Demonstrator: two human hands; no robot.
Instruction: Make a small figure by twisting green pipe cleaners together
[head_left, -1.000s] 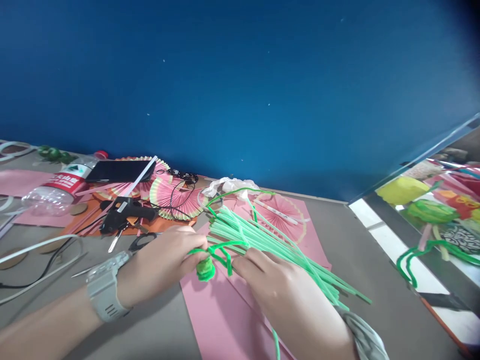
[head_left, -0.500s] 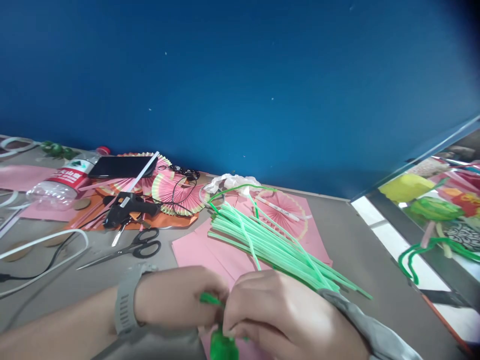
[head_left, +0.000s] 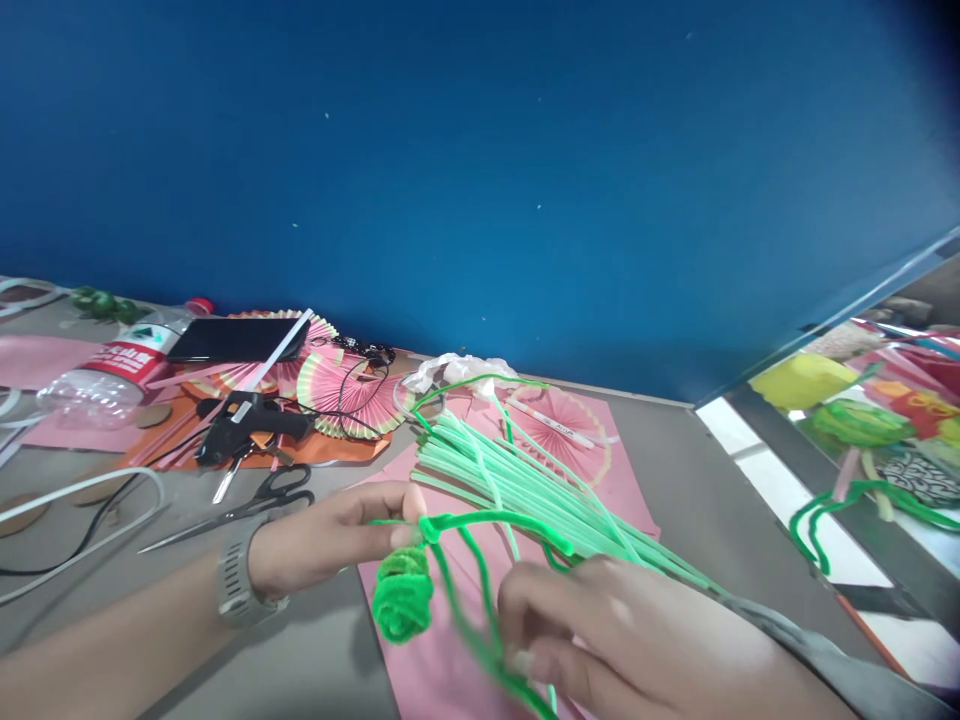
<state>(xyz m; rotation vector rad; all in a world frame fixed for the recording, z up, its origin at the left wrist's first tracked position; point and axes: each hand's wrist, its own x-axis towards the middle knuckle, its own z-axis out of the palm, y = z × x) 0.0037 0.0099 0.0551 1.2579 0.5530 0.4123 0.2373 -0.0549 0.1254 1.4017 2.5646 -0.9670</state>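
My left hand (head_left: 349, 535) pinches a bright green pipe cleaner (head_left: 480, 518) where it is wound into a small knot. Below those fingertips hangs a rolled green pipe-cleaner ball (head_left: 403, 605), darker at its top. Several loose green strands run from the knot toward my right hand (head_left: 592, 640). The right fingers are curled, with the thumb against the lower strands; the exact contact is partly hidden and blurred. Beneath both hands lie pink paper sheets (head_left: 450, 685). A bundle of pale green pipe cleaners (head_left: 525, 490) rests just beyond my right hand.
On the left lie scissors (head_left: 255, 500), a black glue gun (head_left: 251, 425), a phone (head_left: 236, 339), a plastic bottle (head_left: 112, 370) and a white cable (head_left: 90, 480). Folded paper fans (head_left: 352, 395) sit near the blue wall (head_left: 480, 180). Coloured craft items (head_left: 862, 420) appear at the right.
My hands were close together over the green pipe cleaner and have moved apart, the right one to the right. The knot, strands and rolled ball now show more fully.
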